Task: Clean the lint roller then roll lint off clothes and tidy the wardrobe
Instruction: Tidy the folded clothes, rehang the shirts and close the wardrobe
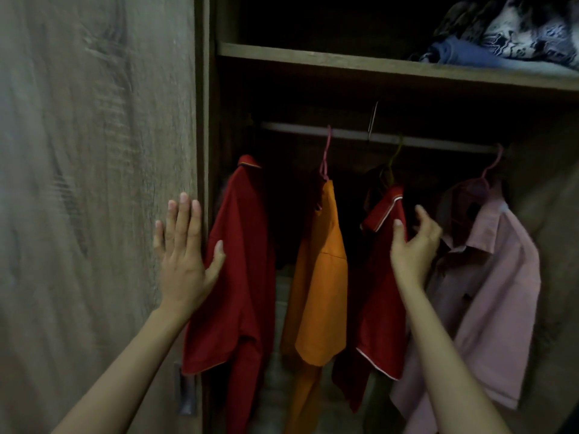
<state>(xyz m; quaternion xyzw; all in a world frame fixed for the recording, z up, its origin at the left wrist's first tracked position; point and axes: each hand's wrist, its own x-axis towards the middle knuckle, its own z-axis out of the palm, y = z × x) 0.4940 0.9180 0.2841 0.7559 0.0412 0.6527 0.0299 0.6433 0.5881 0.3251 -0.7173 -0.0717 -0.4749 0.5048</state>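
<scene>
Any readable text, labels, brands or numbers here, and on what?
None readable.
Pink short-sleeved shirt: small dark chest mark, too small to read.
Black-and-white patterned cloth on the wooden shelf: pattern only, no letters.
Red white-piped shirt pinched by the right hand: no label visible.

One wide-angle camera, worn on the head, looks forward from close up into the open wardrobe [209,89], about level with its hanging rail [354,135], the shelf [313,59] above, the door [94,183] filling the left of the view.

Wooden shelf [344,62] carries folded clothes [501,42] at its right end; rail [344,133] under shelf holds four hung shirts [319,261].
</scene>
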